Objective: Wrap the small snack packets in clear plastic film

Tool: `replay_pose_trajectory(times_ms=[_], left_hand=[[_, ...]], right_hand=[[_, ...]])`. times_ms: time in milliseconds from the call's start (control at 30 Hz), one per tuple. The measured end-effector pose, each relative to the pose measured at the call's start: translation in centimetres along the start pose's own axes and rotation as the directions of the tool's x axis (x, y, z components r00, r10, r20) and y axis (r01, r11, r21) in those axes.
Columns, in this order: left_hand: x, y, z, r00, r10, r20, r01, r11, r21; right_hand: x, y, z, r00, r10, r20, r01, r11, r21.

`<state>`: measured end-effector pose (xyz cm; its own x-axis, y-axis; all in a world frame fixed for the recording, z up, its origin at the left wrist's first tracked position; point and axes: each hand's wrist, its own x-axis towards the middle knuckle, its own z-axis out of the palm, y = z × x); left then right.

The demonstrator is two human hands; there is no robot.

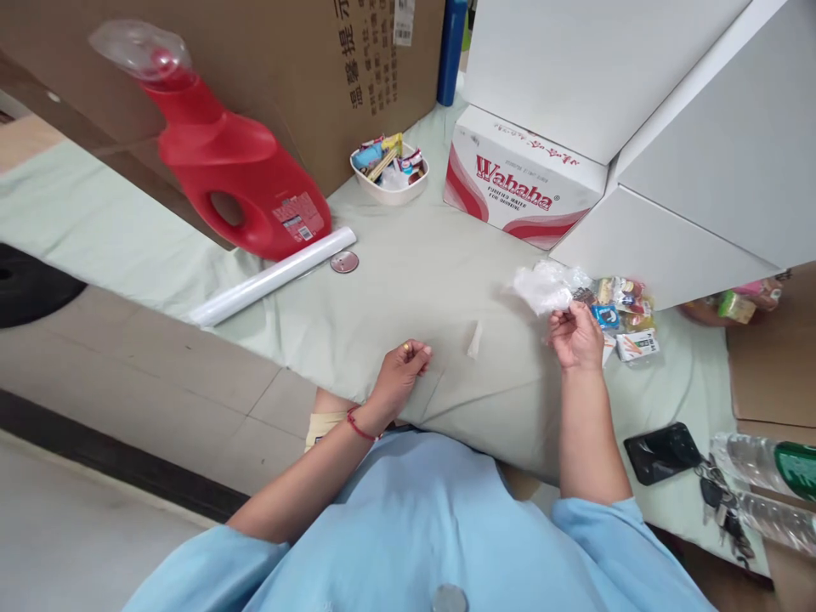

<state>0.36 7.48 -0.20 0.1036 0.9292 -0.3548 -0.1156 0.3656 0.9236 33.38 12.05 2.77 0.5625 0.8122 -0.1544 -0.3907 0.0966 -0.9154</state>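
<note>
My right hand (577, 336) pinches a crumpled clear plastic bag (548, 286) above the cloth. Close by that hand lies a cluster of small packaged snacks (628, 293), with a small white box (637, 345) at its front. My left hand (403, 371) is closed, fingertips pressed together, over the front part of the cloth-covered surface. A small yellow spot shows at one of its fingers; what it pinches, if anything, I cannot make out. Between both hands a small pale, see-through slip (473, 340) lies on the cloth (414, 272).
A white bowl of snacks (395, 191) and a Wahaha water carton (523, 183) stand at the back. To the left are a red jug (248, 178), a white roll (274, 279) and a round metal disc (344, 262). A black phone (663, 453), keys (720, 506) and plastic bottles (758, 463) lie right.
</note>
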Motion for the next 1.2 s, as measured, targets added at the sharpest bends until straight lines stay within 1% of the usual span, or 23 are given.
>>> replay_pose_trajectory(times_ms=[67, 100, 167, 233, 267, 300, 333, 367, 400, 433, 467, 500, 533, 567, 633, 733, 767, 833, 900, 967, 1033, 1100, 1200], left_hand=[[-0.3, 0.1, -0.5, 1.000, 0.005, -0.008, -0.004, 0.999, 0.032], [-0.5, 0.1, -0.8, 1.000, 0.004, -0.012, -0.004, 0.999, 0.043], [-0.8, -0.2, -1.5, 1.000, 0.003, -0.021, -0.002, 0.998, 0.060], [-1.0, -0.4, -2.3, 1.000, 0.004, -0.029, -0.001, 0.996, 0.088], [-0.9, -0.4, -2.8, 0.999, 0.010, -0.037, -0.006, 0.993, 0.118], [-0.6, -0.3, -3.2, 0.999, 0.026, -0.047, -0.018, 0.986, 0.165], [0.0, -0.1, -3.7, 0.997, 0.058, -0.059, -0.043, 0.973, 0.229], [0.8, 0.4, -4.1, 0.991, 0.113, -0.069, -0.087, 0.948, 0.306], [2.0, 1.1, -4.5, 0.980, 0.186, -0.071, -0.143, 0.906, 0.398], [3.6, 2.0, -4.8, 0.959, 0.279, -0.056, -0.218, 0.844, 0.489], [5.4, 3.1, -5.0, 0.926, 0.376, -0.017, -0.298, 0.760, 0.577], [7.5, 4.4, -5.2, 0.890, 0.455, 0.031, -0.358, 0.654, 0.666], [9.7, 5.8, -5.2, 0.858, 0.509, 0.067, -0.382, 0.545, 0.746], [12.0, 7.2, -5.3, 0.846, 0.529, 0.070, -0.380, 0.505, 0.775], [16.7, 10.1, -5.4, 0.830, 0.555, 0.057, -0.364, 0.461, 0.810], [22.8, 13.6, -5.8, 0.815, 0.579, 0.011, -0.300, 0.406, 0.863], [24.4, 14.4, -6.1, 0.811, 0.585, -0.002, -0.277, 0.388, 0.879], [26.9, 15.2, -6.5, 0.821, 0.571, -0.001, -0.266, 0.385, 0.884], [28.3, 15.2, -6.7, 0.835, 0.550, 0.025, -0.284, 0.390, 0.876], [28.5, 14.5, -6.5, 0.837, 0.542, 0.070, -0.318, 0.380, 0.869], [27.5, 13.3, -6.2, 0.829, 0.543, 0.131, -0.366, 0.351, 0.862], [25.2, 11.4, -5.7, 0.816, 0.541, 0.204, -0.421, 0.315, 0.851], [19.9, 8.0, -5.1, 0.795, 0.535, 0.285, -0.480, 0.268, 0.835]], right_hand=[[1.5, 0.4, 0.1, 0.998, 0.033, -0.057, -0.031, 0.999, 0.034], [1.7, 0.7, 0.1, 0.996, 0.051, -0.068, -0.048, 0.998, 0.037], [0.9, 1.6, -0.3, 0.997, 0.055, -0.053, -0.056, 0.998, -0.015], [-1.2, 2.8, -0.6, 1.000, 0.004, 0.000, -0.004, 0.984, -0.180], [-2.6, 3.4, -0.5, 0.998, -0.034, 0.057, 0.049, 0.954, -0.297], [-4.1, 4.0, -0.3, 0.987, -0.065, 0.149, 0.123, 0.901, -0.417], [-5.7, 4.6, 0.1, 0.958, -0.084, 0.273, 0.220, 0.826, -0.519], [-7.2, 5.3, 0.6, 0.904, -0.086, 0.419, 0.340, 0.739, -0.581], [-8.5, 5.9, 1.2, 0.822, -0.073, 0.565, 0.468, 0.651, -0.597], [-9.7, 6.6, 1.9, 0.726, -0.046, 0.686, 0.583, 0.569, -0.580], [-10.6, 7.2, 2.5, 0.640, -0.011, 0.768, 0.671, 0.494, -0.553], [-11.2, 7.9, 3.0, 0.581, 0.027, 0.814, 0.730, 0.427, -0.535], [-11.6, 8.4, 3.4, 0.552, 0.061, 0.832, 0.762, 0.369, -0.533], [-11.8, 8.9, 3.7, 0.547, 0.088, 0.833, 0.775, 0.322, -0.543], [-11.9, 9.5, 3.8, 0.562, 0.112, 0.820, 0.778, 0.266, -0.569], [-12.0, 9.6, 3.5, 0.573, 0.098, 0.813, 0.780, 0.239, -0.578], [-12.1, 9.6, 3.5, 0.577, 0.091, 0.812, 0.781, 0.230, -0.581], [-12.3, 9.5, 3.4, 0.582, 0.085, 0.808, 0.782, 0.213, -0.586], [-12.4, 9.4, 3.4, 0.585, 0.087, 0.807, 0.781, 0.207, -0.589], [-12.4, 9.5, 3.4, 0.588, 0.087, 0.804, 0.778, 0.210, -0.592], [-12.4, 9.6, 3.3, 0.590, 0.080, 0.804, 0.777, 0.217, -0.592], [-12.2, 9.7, 3.2, 0.588, 0.070, 0.806, 0.777, 0.229, -0.587], [-12.2, 10.0, 3.1, 0.585, 0.047, 0.810, 0.778, 0.248, -0.577]])
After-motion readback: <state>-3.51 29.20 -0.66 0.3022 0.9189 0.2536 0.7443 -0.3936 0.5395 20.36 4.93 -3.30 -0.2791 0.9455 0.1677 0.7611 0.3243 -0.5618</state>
